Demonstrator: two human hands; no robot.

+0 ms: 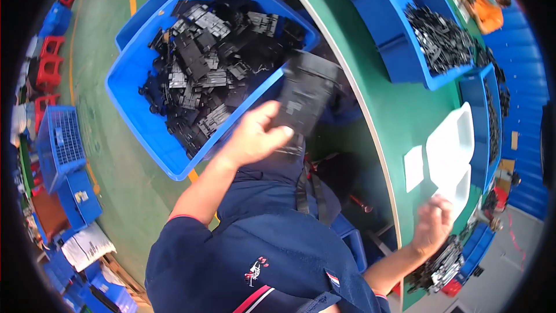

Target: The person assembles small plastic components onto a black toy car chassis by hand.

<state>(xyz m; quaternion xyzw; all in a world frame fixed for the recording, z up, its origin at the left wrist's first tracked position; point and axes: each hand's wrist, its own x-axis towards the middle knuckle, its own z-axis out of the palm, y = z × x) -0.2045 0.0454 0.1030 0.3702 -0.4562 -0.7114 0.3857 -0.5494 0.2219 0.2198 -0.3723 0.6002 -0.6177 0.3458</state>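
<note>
Over my lap, my left hand (255, 138) grips a flat black plastic part (307, 93) by its near edge, thumb on top. The part is slightly blurred and has a moulded, stepped surface. Just beyond it stands a large blue bin (152, 149) heaped with similar black plastic parts (200, 58). Off to the right, my right hand (433, 226) is at the near end of an open white foam tray (449, 145) on the green table (382, 104). Its fingers are curled and smeared by motion, so whether they hold anything is hidden.
A small white card (413, 168) lies beside the tray. Blue bins (399, 40) of small black parts line the table's far side. Metallic pieces (443, 264) are piled near my right forearm. Red stools (51, 64) and blue crates (63, 139) stand left. Another person (486, 11) sits at the far right.
</note>
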